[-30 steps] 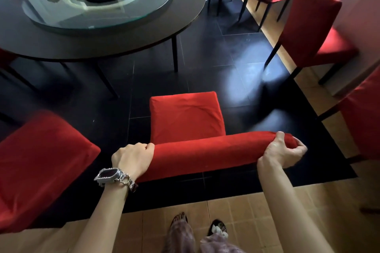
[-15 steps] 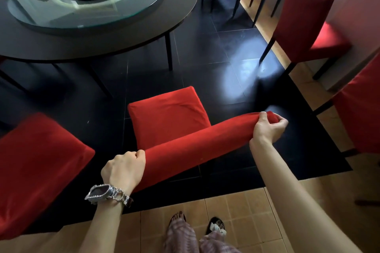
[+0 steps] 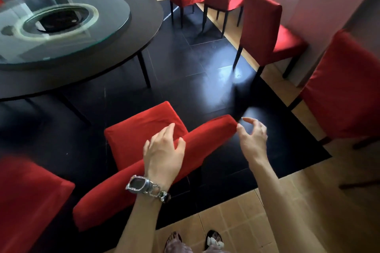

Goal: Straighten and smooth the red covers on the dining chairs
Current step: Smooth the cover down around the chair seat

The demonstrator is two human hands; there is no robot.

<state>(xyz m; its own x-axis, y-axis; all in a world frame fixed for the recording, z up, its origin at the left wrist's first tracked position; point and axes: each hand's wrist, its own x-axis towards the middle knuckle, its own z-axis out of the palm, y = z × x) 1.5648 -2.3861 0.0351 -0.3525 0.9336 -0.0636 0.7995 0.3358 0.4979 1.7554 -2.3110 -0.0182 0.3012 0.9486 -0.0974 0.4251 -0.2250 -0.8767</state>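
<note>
Loosely, left hand [image 3: 164, 151] over red cover [image 3: 107, 197] — right hand [image 3: 253, 137] beside

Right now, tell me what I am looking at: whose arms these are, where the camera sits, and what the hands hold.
There is no machine here. These are a person's two bare arms, filmed by a camera worn on their head that looks forward and down. The person stands behind a dining chair with a red cover. The left hand, above a wristwatch, has its fingers spread over the top of the chair's back. The right hand is beside the back's right corner, fingers loosely bent, gripping nothing. Beyond stands a dark round table carrying a glass turntable. More red chairs stand around it.
</note>
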